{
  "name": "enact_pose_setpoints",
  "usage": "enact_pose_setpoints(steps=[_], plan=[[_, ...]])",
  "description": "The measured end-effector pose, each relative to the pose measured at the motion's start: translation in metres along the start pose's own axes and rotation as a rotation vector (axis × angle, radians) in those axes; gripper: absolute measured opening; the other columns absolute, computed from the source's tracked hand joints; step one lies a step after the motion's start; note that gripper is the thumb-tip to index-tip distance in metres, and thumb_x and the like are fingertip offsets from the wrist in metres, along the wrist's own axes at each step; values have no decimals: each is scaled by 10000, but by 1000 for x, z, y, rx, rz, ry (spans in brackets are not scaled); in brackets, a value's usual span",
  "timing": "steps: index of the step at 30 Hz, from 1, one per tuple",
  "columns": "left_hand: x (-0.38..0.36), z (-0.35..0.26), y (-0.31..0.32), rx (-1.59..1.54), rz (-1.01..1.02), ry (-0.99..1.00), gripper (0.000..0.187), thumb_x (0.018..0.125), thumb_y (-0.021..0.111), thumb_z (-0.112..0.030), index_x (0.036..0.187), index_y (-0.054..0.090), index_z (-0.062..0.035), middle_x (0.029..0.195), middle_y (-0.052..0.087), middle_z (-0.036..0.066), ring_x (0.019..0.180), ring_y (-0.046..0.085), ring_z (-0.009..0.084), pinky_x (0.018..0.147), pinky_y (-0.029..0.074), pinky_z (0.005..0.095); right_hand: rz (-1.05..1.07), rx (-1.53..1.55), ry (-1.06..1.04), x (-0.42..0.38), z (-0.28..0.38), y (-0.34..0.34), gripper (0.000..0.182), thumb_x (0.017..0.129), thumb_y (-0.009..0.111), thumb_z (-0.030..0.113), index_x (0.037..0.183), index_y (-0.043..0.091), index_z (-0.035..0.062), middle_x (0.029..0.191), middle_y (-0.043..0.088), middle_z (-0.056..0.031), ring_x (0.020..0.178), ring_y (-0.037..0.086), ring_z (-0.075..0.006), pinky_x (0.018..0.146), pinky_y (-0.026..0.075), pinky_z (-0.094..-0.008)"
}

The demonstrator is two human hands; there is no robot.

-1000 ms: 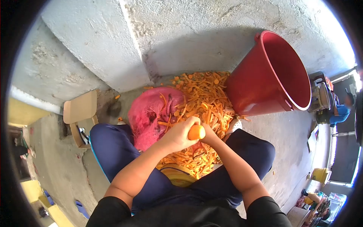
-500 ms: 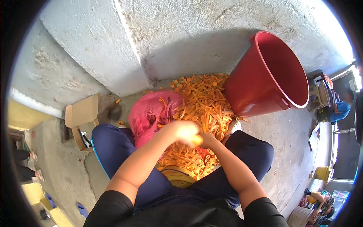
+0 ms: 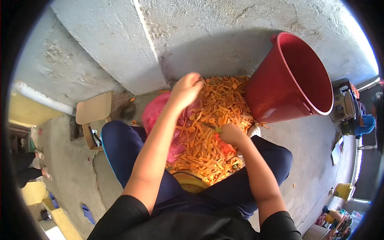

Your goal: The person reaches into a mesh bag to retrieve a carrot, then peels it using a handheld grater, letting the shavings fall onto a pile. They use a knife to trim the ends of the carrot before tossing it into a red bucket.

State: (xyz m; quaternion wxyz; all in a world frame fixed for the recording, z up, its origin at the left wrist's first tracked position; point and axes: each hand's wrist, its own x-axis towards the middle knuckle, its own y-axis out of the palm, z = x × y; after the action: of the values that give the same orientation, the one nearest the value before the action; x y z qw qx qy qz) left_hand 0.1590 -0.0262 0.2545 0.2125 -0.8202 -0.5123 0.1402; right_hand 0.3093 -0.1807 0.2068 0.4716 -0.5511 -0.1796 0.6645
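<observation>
My left hand [image 3: 187,91] is stretched forward over the far edge of a heap of orange carrot peelings and cut ends [image 3: 218,104], close to the wall. Its fingers are curled together; a small dark spot shows at the tips, too blurred to name. Lower and to the right, my right hand [image 3: 234,135] grips a knife [image 3: 209,126] with a yellow-green handle, its dark blade pointing left over the peelings. A pink mesh sack [image 3: 154,109] lies left of the heap, partly behind my left forearm. Below my right hand is a bright red-orange piece [image 3: 227,149].
A tall dark-red bucket [image 3: 266,94] leans at the right of the heap. Between my legs sits a yellow round container [image 3: 188,181]. An open cardboard box [image 3: 94,108] stands at left. The rough wall [image 3: 208,36] rises ahead. Other people are at the far right and left edges.
My left hand has moved forward and away from my right hand; the orange piece seen at it before no longer shows. The knife in my right hand has come into view.
</observation>
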Motion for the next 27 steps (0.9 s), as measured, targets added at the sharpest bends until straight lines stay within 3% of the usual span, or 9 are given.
enact_pose_setpoints(steps=[2,4,6,8,11,17,20,23,27], plan=[[-20,69,-24,305,32,-147,319,787,463,-257,917,542,23,964,556,218,948,524,331,781,420,390,2,11,-26,-18,2,-25,230,737,462,180,817,585,3,817,594,-191,782,573,-340,691,450,-417],[-36,156,-31,550,167,-376,280,758,424,-195,859,568,23,928,553,238,901,522,368,777,413,421,5,7,-55,-29,2,-44,228,735,460,170,837,575,2,832,594,-186,798,567,-343,699,452,-414],[-61,231,-26,717,317,-438,264,743,415,-162,836,587,15,899,564,236,888,535,361,788,408,428,13,-10,-90,-35,2,-55,226,733,465,178,830,568,2,827,591,-186,800,565,-344,704,447,-415],[-78,243,-19,929,584,-297,270,733,404,-141,844,600,9,875,579,223,867,551,350,782,420,409,31,-27,-85,-38,4,-63,224,731,480,191,815,566,1,819,589,-190,786,563,-346,707,439,-418],[-93,291,13,523,137,-466,257,731,415,-131,846,601,4,861,588,210,836,562,340,753,436,381,43,-11,-122,-28,-1,-72,213,726,497,193,802,568,7,802,583,-196,768,559,-354,697,435,-422],[-69,363,55,12,-230,-531,212,724,444,-93,845,608,-36,887,590,198,847,569,313,728,441,370,-8,24,-1,23,-14,-60,191,722,482,168,800,561,13,776,584,-195,766,553,-359,686,430,-428],[-45,390,66,465,162,-423,213,719,452,-85,861,606,-42,878,595,185,834,574,298,725,446,362,-13,37,-141,37,-16,-59,242,769,516,246,762,536,5,699,562,-197,694,546,-359,628,414,-425],[-27,398,70,388,220,-648,213,722,453,-86,869,601,-42,871,594,181,830,574,295,723,447,361,16,55,-73,45,-8,-67,237,767,523,253,792,540,18,698,561,-197,692,545,-360,627,416,-422],[-1,413,72,359,246,-747,213,725,455,-86,879,596,-42,862,592,175,824,574,291,720,450,360,92,52,-51,57,1,-78,233,756,538,254,808,542,27,700,563,-196,702,544,-361,613,411,-428]])
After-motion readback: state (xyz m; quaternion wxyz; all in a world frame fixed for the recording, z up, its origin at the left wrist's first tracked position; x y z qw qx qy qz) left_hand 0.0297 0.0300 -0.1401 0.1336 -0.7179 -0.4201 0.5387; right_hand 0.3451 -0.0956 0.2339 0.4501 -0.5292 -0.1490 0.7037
